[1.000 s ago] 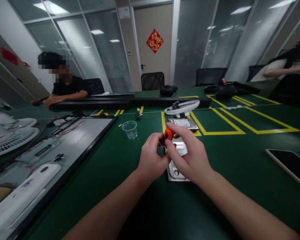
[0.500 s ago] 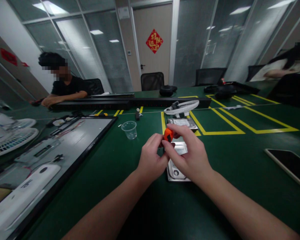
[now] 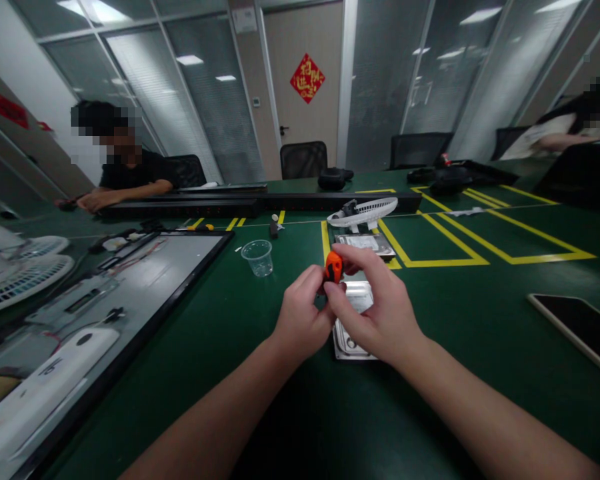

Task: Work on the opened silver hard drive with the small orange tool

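Observation:
Both hands meet above a silver hard drive (image 3: pixel 358 297) on the green table. My right hand (image 3: pixel 380 303) is closed, its thumb and fingers round the orange-and-black handle of what looks like a screwdriver (image 3: pixel 335 264). My left hand (image 3: pixel 305 313) is closed too, its fingertips pinched at the lower end of that handle. The shaft and tip are hidden by the fingers. Part of the hard drive is covered by my right hand. A second hard drive (image 3: pixel 364 244) lies just beyond, beside yellow tape.
To the left stand a clear plastic cup (image 3: pixel 258 259) and a large grey panel (image 3: pixel 180 267) bearing a white device (image 3: pixel 55 380). A white fan grille (image 3: pixel 375 211) lies behind the drives. A phone (image 3: pixel 580 330) is at right. Two people sit across the table.
The orange handle has turned a little between my fingers, its black marking now facing differently. Both hands stay above the hard drive. The view has shifted slightly.

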A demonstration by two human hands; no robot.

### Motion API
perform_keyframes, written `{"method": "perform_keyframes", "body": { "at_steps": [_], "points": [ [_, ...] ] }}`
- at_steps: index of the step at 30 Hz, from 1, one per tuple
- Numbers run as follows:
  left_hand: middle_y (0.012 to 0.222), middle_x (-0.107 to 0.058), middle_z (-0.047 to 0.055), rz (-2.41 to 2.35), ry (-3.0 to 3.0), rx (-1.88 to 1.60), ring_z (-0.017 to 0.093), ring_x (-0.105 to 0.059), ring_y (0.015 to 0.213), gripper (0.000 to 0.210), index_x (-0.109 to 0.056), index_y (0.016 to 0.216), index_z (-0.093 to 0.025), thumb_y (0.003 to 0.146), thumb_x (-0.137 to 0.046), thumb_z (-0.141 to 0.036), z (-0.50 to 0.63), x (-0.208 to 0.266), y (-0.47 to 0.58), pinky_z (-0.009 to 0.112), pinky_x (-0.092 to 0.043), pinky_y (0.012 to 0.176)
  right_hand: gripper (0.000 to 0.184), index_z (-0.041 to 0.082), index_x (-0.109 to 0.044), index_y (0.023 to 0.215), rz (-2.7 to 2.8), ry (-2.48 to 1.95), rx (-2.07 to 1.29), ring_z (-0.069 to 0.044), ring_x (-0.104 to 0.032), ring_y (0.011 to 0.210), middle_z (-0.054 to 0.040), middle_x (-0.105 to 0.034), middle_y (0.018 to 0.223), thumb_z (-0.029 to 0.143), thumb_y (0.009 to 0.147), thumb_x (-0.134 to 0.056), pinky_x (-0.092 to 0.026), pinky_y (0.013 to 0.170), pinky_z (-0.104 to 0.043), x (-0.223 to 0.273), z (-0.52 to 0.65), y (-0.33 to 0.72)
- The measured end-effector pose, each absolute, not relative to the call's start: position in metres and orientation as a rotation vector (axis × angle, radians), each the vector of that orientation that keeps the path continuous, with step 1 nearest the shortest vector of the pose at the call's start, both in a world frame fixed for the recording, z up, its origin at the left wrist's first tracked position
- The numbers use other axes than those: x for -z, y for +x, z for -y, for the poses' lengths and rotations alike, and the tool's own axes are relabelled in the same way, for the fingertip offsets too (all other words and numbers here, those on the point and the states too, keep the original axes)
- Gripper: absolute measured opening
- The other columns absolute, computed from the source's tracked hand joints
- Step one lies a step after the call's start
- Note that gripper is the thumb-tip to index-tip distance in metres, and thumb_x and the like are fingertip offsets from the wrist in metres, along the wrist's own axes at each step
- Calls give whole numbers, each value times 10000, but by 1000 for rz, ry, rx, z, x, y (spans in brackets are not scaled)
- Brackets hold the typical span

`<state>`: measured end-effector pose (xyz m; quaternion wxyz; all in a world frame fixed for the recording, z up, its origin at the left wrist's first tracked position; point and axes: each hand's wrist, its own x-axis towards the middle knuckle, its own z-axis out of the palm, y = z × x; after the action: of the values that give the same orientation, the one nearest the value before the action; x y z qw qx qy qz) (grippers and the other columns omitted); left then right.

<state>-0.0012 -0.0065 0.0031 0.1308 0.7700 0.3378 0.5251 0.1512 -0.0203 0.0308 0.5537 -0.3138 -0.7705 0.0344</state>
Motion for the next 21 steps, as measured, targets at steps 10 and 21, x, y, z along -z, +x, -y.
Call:
{"method": "perform_keyframes", "body": {
  "at_steps": [10,21],
  "points": [
    [958,-661,50,-971,2246,-1526,186,-621,852,46,-599,988,-198,992,-557,-181,6,-2,-1,304,-491,731,451,246,-543,1387,1819,-745,-71,-232,-666,1027,-73,-686,1176,187,949,-631,-582,923,-426,-30,19,151],
    [912,-655,55,-965,2237,-1506,202,-631,848,95,-571,948,-206,1022,-524,-241,7,-5,0,327,-505,741,523,264,-475,1510,1865,-719,-112,-250,-668,1168,-99,-671,1361,163,1000,-527,-568,1011,-460,-30,21,152]
  ]
}}
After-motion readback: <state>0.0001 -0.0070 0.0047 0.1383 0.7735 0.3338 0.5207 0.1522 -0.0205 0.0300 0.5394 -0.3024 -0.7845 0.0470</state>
